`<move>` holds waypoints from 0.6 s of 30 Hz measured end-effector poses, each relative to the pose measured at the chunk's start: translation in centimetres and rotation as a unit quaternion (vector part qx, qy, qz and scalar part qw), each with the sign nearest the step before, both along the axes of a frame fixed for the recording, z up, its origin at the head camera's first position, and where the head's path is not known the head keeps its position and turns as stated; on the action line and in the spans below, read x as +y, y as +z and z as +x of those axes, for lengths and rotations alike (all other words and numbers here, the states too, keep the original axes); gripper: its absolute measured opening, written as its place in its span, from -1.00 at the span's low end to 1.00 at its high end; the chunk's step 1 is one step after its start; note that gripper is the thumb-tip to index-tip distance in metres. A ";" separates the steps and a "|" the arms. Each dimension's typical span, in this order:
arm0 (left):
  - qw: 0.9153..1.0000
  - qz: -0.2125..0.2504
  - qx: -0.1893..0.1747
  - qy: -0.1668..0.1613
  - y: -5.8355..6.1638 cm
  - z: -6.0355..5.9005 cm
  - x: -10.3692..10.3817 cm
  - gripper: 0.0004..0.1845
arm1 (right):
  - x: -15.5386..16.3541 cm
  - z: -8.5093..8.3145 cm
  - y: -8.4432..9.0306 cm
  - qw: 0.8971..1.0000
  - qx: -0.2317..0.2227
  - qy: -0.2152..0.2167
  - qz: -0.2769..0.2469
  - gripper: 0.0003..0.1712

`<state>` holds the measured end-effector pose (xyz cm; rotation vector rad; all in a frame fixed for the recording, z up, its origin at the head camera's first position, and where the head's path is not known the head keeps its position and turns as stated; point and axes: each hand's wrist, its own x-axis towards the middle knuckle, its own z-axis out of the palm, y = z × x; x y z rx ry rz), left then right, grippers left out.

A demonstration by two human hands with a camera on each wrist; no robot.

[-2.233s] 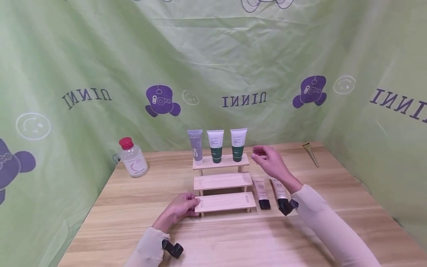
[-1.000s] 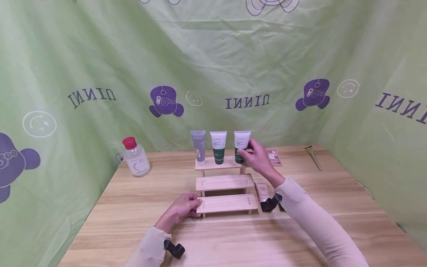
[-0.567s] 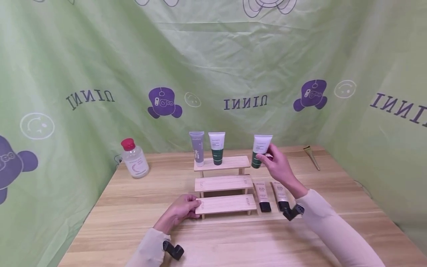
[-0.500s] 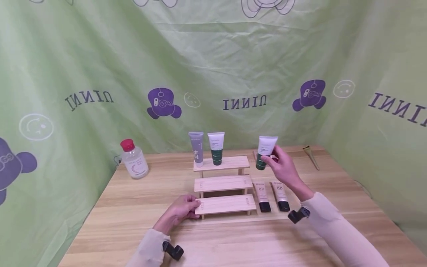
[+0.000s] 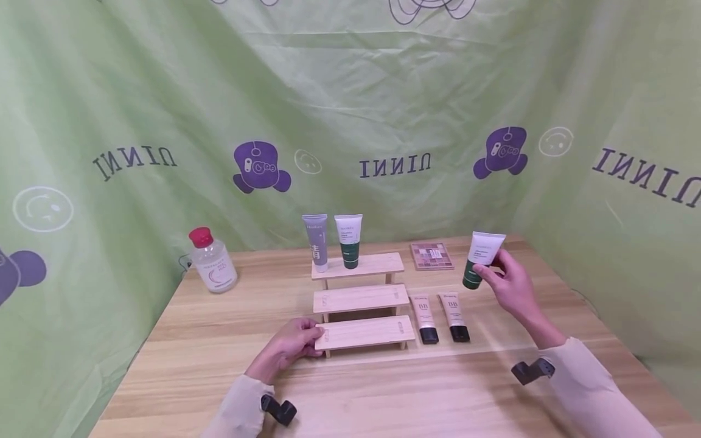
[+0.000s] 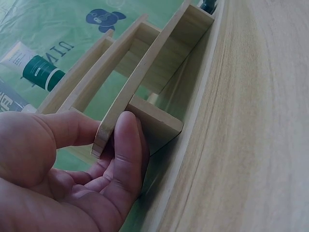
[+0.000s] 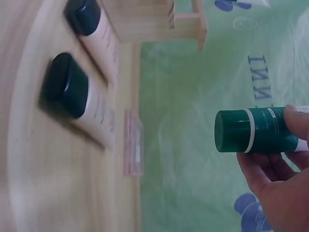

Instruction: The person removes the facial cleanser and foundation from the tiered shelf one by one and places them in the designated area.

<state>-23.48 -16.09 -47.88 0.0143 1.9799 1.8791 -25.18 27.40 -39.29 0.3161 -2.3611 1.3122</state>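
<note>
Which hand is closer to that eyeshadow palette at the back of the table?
The right hand, holding the green tube just right of the palette. The left hand grips the wooden stand, far off.

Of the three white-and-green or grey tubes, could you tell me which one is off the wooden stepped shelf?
The white tube with the dark green cap, held by the right hand above the table; the other two stand on the top step.
</note>
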 end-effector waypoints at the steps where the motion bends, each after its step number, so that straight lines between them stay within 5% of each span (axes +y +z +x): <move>1: 1.000 0.000 -0.002 0.000 0.1 0.0 0.0 -0.77 | 0.3 0.1 -0.1 1.000 -0.003 -0.003 0.005 -0.56; 7: 1.000 0.002 -0.004 -0.001 0.2 0.0 0.0 -0.77 | 1.9 0.6 -1.0 0.998 -0.032 -0.020 0.044 -0.60; 18: 1.000 0.008 0.001 -0.007 0.2 0.1 -0.2 -0.77 | 3.1 0.4 -2.0 0.979 -0.171 -0.022 0.107 -0.41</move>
